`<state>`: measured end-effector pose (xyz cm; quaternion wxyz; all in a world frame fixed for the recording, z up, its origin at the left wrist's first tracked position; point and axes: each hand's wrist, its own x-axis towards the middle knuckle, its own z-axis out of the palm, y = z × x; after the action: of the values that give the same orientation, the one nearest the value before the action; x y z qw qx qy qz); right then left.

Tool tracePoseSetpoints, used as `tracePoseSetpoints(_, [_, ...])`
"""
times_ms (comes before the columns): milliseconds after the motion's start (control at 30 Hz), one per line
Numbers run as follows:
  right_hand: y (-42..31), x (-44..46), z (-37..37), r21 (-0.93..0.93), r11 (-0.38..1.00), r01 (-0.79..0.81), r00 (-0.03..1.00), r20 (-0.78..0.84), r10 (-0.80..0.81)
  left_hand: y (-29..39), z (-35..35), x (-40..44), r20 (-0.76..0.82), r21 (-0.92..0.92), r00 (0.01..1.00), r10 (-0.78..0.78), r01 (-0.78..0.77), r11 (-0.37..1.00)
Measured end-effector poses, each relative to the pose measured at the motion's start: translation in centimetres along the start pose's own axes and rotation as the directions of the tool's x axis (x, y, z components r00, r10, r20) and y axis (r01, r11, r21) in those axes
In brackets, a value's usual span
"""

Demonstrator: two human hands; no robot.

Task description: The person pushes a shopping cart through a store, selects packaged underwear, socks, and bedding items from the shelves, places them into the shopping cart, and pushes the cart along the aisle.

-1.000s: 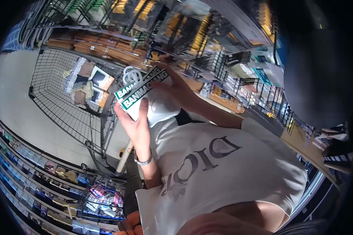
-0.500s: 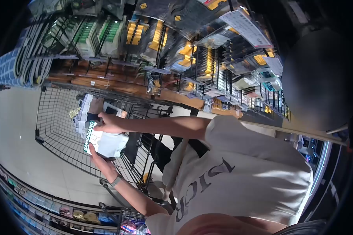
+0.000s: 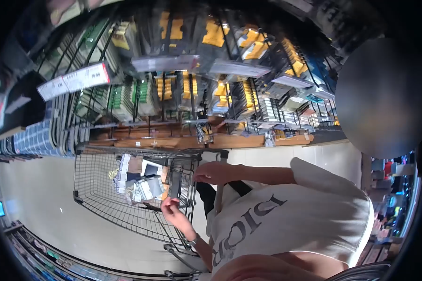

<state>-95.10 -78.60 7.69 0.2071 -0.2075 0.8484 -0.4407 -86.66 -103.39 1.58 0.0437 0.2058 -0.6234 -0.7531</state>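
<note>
My left hand (image 3: 176, 216), with a band on its wrist, is over the near part of the shopping cart (image 3: 112, 213); its loosely bent fingers hold nothing. Near the cart's handle end is my right hand (image 3: 214, 173), its fingers loose with nothing visible in them. A light grey and white package (image 3: 148, 188) lies in the cart, apart from both hands. Beside it are a white and brown package (image 3: 135, 165), a dark-and-white package (image 3: 152, 169) and something dark and flat (image 3: 175, 182).
Racks of hanging packs (image 3: 187, 93) with yellow and green labels stand along the far side, with price tags (image 3: 75, 80) in front. Blue checked cloths (image 3: 33, 138) hang at the left. Another shelf (image 3: 56, 262) runs along the lower left. A large dark blurred shape fills the right.
The white package with the green-edged header left my hands and now lies in the cart. Both hands have drawn back toward my body and moved apart. The view has shifted, showing more of the racks.
</note>
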Motion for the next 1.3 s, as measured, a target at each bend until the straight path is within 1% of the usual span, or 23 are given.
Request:
tracePoseSetpoints(67, [1.3,-2.3,-1.5,-0.005,1.0,-0.015,0.997,-0.071,0.014,0.9,2.3,-0.3,0.172,0.011,0.985,0.02,-0.022,1.0])
tracePoseSetpoints(167, [2.1,-4.7,-3.3,-0.033,0.997,-0.066,0.974,-0.22,0.058,0.1,4.2,0.7,0.328,0.276,0.942,-0.074,-0.02,0.961])
tracePoseSetpoints(200, [2.3,-5.3,-3.9,-0.048,0.994,-0.094,0.959,-0.273,0.077,0.8,5.0,1.2,0.351,0.406,0.933,-0.082,-0.073,0.911])
tracePoseSetpoints(267, [2.4,-6.3,-4.7,0.0,0.981,-0.193,0.931,-0.314,0.184,0.0,5.4,2.7,0.36,0.427,0.933,0.015,-0.179,0.886])
tracePoseSetpoints(367, [-0.1,-8.4,-7.0,0.122,0.968,-0.22,0.868,-0.428,0.251,2.1,5.9,4.1,0.373,0.466,0.928,-0.016,-0.173,0.868])
tracePoseSetpoints(467, [2.3,-9.8,-8.4,0.036,0.988,-0.153,0.79,-0.596,0.144,3.1,6.0,5.1,0.427,0.465,0.903,-0.051,-0.172,0.868])
tracePoseSetpoints(533, [3.0,-10.0,-10.7,0.152,0.985,-0.086,0.734,-0.659,0.166,2.9,6.7,4.8,0.476,0.457,0.876,-0.075,-0.173,0.872])
tracePoseSetpoints(633, [4.2,-9.3,-14.1,0.013,0.996,-0.087,0.601,-0.796,0.063,0.2,8.3,3.5,0.618,0.603,0.713,-0.331,-0.16,0.782])
tracePoseSetpoints(667, [4.2,-8.9,-15.0,-0.022,0.996,-0.081,0.586,-0.81,0.029,-1.1,9.2,2.7,0.629,0.648,0.663,-0.407,-0.157,0.745])
tracePoseSetpoints(733, [4.0,-7.4,-15.4,-0.044,0.999,-0.018,0.603,-0.797,-0.024,-3.4,11.4,0.2,0.566,0.591,0.564,-0.601,0.232,0.773])
tracePoseSetpoints(800, [2.0,-5.9,-14.3,0.064,0.998,-0.005,0.707,-0.705,0.048,-3.5,12.2,-1.0,0.46,0.649,0.659,-0.595,0.208,0.732])
tracePoseSetpoints(867, [3.1,-3.6,-10.5,-0.157,0.975,0.159,0.734,-0.642,-0.223,-3.6,12.7,-1.7,0.404,0.691,0.688,-0.602,0.202,0.694])
tracePoseSetpoints(900, [3.7,-3.1,-8.1,-0.207,0.956,0.208,0.821,-0.495,-0.286,-4.5,12.3,-2.0,0.424,0.625,0.681,-0.597,0.257,0.737])
tracePoseSetpoints(933, [4.6,-2.6,-6.3,-0.263,0.927,0.268,0.874,-0.339,-0.348,-6.3,11.7,-2.7,0.498,0.588,0.775,-0.389,0.027,0.808])
tracePoseSetpoints(967, [5.4,-1.9,-4.3,-0.244,0.906,0.347,0.879,-0.251,-0.405,-8.5,11.3,-3.1,0.567,0.546,0.807,-0.165,-0.219,0.808])
tracePoseSetpoints(1000, [6.0,-2.0,-2.5,-0.218,0.885,0.411,0.877,-0.171,-0.449,-11.7,11.2,-3.8,0.716,0.663,0.689,-0.112,-0.62,0.419])
tracePoseSetpoints(1033, [6.4,-2.4,-1.7,-0.271,0.877,0.397,0.896,-0.094,-0.434,-14.9,11.0,-4.5,0.837,0.538,0.544,-0.056,-0.837,-0.095])
tracePoseSetpoints(1067, [6.9,-3.0,-1.2,-0.329,0.863,0.383,0.91,-0.027,-0.414,-13.5,11.6,-4.9,0.718,0.691,0.685,-0.125,-0.682,0.24])
tracePoseSetpoints(1100, [7.4,-3.6,-1.1,-0.386,0.845,0.37,0.921,0.033,-0.388,-10.0,12.4,-5.3,0.598,0.743,0.764,-0.244,-0.413,0.527])
tracePoseSetpoints(1133, [7.6,-3.8,-1.4,-0.401,0.842,0.361,0.93,0.084,-0.359,-7.5,13.2,-5.2,0.496,0.685,0.779,-0.383,-0.08,0.724])
tracePoseSetpoints(1200, [7.6,-3.8,-2.4,-0.436,0.832,0.342,0.939,0.173,-0.296,-9.5,14.4,-5.9,0.462,0.742,0.748,-0.477,-0.032,0.669])
tracePoseSetpoints(1267, [8.1,-3.7,-2.7,-0.433,0.83,0.352,0.936,0.14,-0.324,-9.4,15.1,-6.4,0.423,0.718,0.766,-0.483,0.041,0.694])
tracePoseSetpoints(1300, [8.8,-3.6,-2.7,-0.446,0.792,0.416,0.904,0.111,-0.413,-8.1,15.6,-5.9,0.408,0.717,0.759,-0.507,0.078,0.693])
